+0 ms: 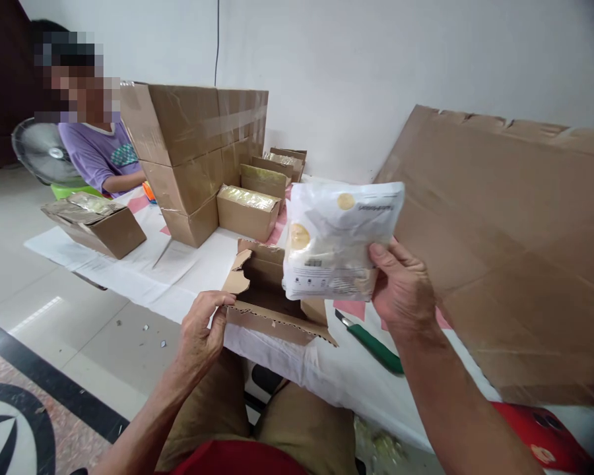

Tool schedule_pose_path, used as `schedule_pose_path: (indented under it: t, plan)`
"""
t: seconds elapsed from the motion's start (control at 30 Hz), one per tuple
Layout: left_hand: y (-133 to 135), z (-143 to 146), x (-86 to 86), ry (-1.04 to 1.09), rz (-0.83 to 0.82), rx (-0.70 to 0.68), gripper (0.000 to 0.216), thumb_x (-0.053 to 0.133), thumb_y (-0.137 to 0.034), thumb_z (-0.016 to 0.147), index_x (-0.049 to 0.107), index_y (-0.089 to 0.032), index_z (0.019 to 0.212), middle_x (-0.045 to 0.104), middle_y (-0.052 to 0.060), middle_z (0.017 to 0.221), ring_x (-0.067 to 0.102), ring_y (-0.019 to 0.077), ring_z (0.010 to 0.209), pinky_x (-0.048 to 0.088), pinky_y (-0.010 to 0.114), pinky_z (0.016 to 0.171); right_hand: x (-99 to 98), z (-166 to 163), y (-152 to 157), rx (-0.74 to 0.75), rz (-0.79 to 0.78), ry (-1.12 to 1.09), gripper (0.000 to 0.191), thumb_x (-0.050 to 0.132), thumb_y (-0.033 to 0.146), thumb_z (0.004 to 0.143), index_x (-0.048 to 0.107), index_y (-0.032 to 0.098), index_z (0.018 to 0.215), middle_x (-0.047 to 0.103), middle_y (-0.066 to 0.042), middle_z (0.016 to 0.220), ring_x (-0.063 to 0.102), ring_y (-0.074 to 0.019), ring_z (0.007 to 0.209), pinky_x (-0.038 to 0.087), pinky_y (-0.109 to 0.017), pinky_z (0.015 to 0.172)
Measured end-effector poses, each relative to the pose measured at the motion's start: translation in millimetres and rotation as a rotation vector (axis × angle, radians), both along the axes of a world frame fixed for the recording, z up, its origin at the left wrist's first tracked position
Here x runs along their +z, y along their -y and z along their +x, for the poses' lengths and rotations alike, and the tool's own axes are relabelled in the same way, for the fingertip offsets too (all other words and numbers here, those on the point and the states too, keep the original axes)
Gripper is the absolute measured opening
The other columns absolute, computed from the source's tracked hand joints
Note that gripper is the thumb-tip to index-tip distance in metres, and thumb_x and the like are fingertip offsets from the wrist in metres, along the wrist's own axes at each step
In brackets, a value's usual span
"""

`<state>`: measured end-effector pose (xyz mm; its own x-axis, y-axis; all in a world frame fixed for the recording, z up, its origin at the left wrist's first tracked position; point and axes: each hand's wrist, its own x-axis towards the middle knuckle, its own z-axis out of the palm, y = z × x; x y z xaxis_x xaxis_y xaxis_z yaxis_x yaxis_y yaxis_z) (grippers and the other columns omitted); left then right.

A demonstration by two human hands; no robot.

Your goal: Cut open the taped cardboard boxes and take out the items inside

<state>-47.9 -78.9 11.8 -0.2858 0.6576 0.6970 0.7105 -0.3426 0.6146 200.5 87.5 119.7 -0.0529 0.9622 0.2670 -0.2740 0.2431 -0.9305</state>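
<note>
My right hand (400, 287) grips a white plastic pouch (334, 241) with yellow round marks, held up above a small open cardboard box (272, 297). My left hand (202, 330) pinches the near flap of that box at its left corner. The box sits on a low white-covered table (178, 277) in front of my knees. A green-handled knife (371, 343) lies on the table just right of the box, under my right wrist.
A large flat cardboard sheet (505, 257) leans on the wall at the right. Taped cartons (193, 158) are stacked at the table's middle, with several small filled boxes (250, 211) beside them. A person in a purple shirt (101, 155) sits at the far left by a fan (42, 152) and another box (96, 224).
</note>
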Motion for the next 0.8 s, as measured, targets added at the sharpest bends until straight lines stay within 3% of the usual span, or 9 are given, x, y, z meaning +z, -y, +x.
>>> schedule_pose_path:
  t: [0.13, 0.3, 0.4, 0.5, 0.6, 0.8]
  plan:
    - [-1, 1, 1.9, -0.004, 0.022, 0.010, 0.024, 0.052, -0.006, 0.096, 0.068, -0.023, 0.103, 0.073, 0.004, 0.100, 0.069, 0.0180, 0.098, 0.058, 0.032, 0.086, 17.5, 25, 2, -0.176, 0.111, -0.035, 0.023, 0.089, 0.036, 0.064, 0.074, 0.024, 0.078, 0.076, 0.001, 0.081, 0.070, -0.0176, 0.071, 0.062, -0.034, 0.066]
    - [1, 2, 5.2, 0.034, -0.027, 0.074, 0.017, 0.057, -0.015, 0.096, 0.071, -0.022, 0.094, 0.067, 0.009, 0.112, 0.067, 0.0224, 0.108, 0.056, 0.027, 0.068, 27.0, 54, 9, -0.299, 0.109, -0.025, 0.017, 0.087, 0.032, 0.064, 0.077, 0.026, 0.077, 0.074, -0.001, 0.075, 0.072, -0.0238, 0.071, 0.064, -0.043, 0.067]
    - [1, -2, 4.0, 0.056, -0.071, -0.001, 0.015, 0.058, -0.017, 0.094, 0.070, -0.022, 0.102, 0.069, 0.010, 0.123, 0.067, 0.0253, 0.118, 0.059, 0.035, 0.086, 21.7, 66, 13, -0.328, 0.079, 0.002, 0.020, 0.088, 0.034, 0.063, 0.078, 0.026, 0.077, 0.072, -0.002, 0.069, 0.073, -0.0266, 0.068, 0.064, -0.047, 0.067]
    - [-1, -9, 1.7, 0.116, -0.139, -0.069, 0.036, 0.059, -0.016, 0.090, 0.063, -0.021, 0.125, 0.075, 0.010, 0.120, 0.071, 0.0245, 0.114, 0.057, 0.041, 0.098, 13.4, 73, 13, -0.316, 0.052, 0.023, 0.025, 0.091, 0.038, 0.060, 0.078, 0.026, 0.077, 0.073, -0.001, 0.066, 0.070, -0.0244, 0.060, 0.064, -0.046, 0.064]
    - [-4, -15, 1.6, 0.170, -0.204, -0.088, 0.053, 0.059, -0.016, 0.086, 0.054, -0.019, 0.139, 0.079, 0.009, 0.109, 0.075, 0.0232, 0.102, 0.058, 0.041, 0.095, 8.3, 75, 13, -0.294, 0.037, 0.026, 0.031, 0.094, 0.041, 0.057, 0.079, 0.025, 0.078, 0.073, -0.001, 0.064, 0.069, -0.0228, 0.058, 0.064, -0.043, 0.061]
    - [-8, -15, 6.4, 0.148, -0.223, -0.069, 0.048, 0.059, -0.022, 0.088, 0.058, -0.020, 0.136, 0.079, 0.006, 0.098, 0.076, 0.0214, 0.093, 0.060, 0.033, 0.080, 5.0, 67, 12, -0.253, -0.001, 0.023, 0.040, 0.097, 0.046, 0.051, 0.077, 0.023, 0.078, 0.076, 0.000, 0.072, 0.068, -0.0190, 0.057, 0.061, -0.035, 0.051]
